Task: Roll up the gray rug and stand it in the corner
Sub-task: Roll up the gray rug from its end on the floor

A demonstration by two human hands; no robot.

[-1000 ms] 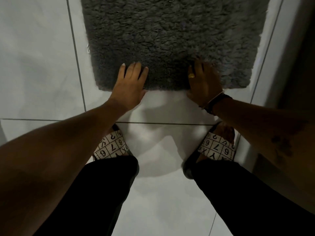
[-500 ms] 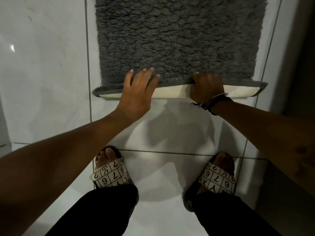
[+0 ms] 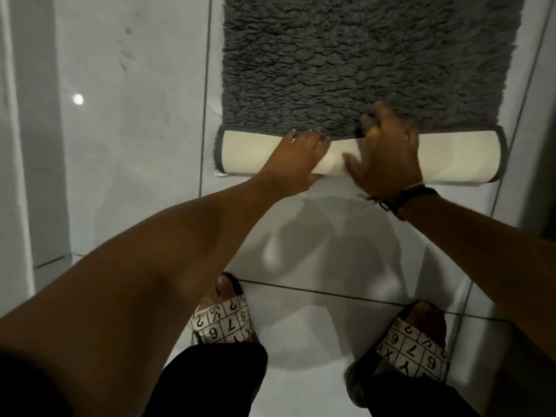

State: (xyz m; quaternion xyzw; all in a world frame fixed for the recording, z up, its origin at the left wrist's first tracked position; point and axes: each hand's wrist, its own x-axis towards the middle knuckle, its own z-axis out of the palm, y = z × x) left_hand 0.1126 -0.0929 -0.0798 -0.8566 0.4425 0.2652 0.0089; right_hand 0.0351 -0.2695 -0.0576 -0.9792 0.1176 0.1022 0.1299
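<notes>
You have one view only, a wide-angle camera on the head, looking steeply down and a little forward from standing height over a bent body. It takes in the tiled floor (image 3: 126, 145) from the sandals (image 3: 224, 322) at the bottom edge up to the rug (image 3: 361, 61), which runs off the top edge, with both forearms reaching in from the lower corners. With no second view, nothing is shared, and the wide lens bends straight tile joints near the edges.
</notes>
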